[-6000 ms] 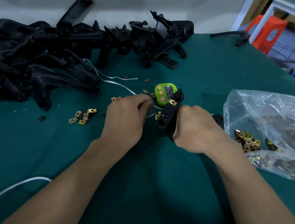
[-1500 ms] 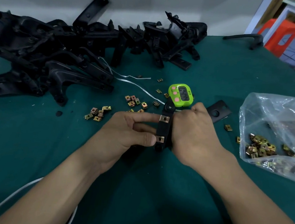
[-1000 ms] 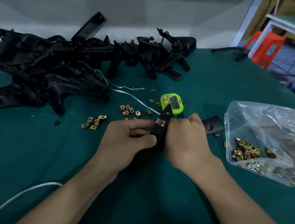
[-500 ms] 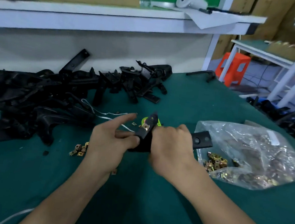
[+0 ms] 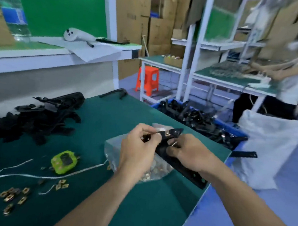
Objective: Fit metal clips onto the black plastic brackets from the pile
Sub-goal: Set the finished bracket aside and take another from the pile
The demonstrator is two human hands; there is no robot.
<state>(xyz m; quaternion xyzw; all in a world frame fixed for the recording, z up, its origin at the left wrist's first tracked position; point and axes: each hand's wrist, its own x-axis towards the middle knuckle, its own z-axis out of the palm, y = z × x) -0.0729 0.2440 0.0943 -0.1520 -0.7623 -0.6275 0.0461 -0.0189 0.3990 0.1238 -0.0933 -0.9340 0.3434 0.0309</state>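
Brackets are the matter here, and one black plastic bracket (image 5: 180, 162) is held up in both hands above the right edge of the green worktop (image 5: 154, 209), over the clear bag of clips (image 5: 150, 169). Half a second ago the view looked at the back wall with the bracket nearly upright; now the head has turned right, the bracket has swung flat, and the bag that lay beside the hands lies under them. Nearest, loose metal clips (image 5: 13, 195) lie scattered toward the worktop's front left corner, with a white strap (image 5: 31, 174) and a green timer (image 5: 64, 162) just beyond them. The left hand (image 5: 137, 153) pinches the bracket's upper part between thumb and fingers, closed on it; the right hand (image 5: 187, 156) is wrapped shut around its middle. The bracket's long axis runs diagonally, its lower end past the worktop's right edge and its tip pointing up and away, a brass clip (image 5: 168, 133) seated near that tip. The pile of brackets (image 5: 34, 120) fills the far left of the worktop, leaving open cloth in the middle and front. Beyond the right edge stands a blue bin (image 5: 233, 129) of black parts beside a white sack (image 5: 271, 150), with blue floor between.
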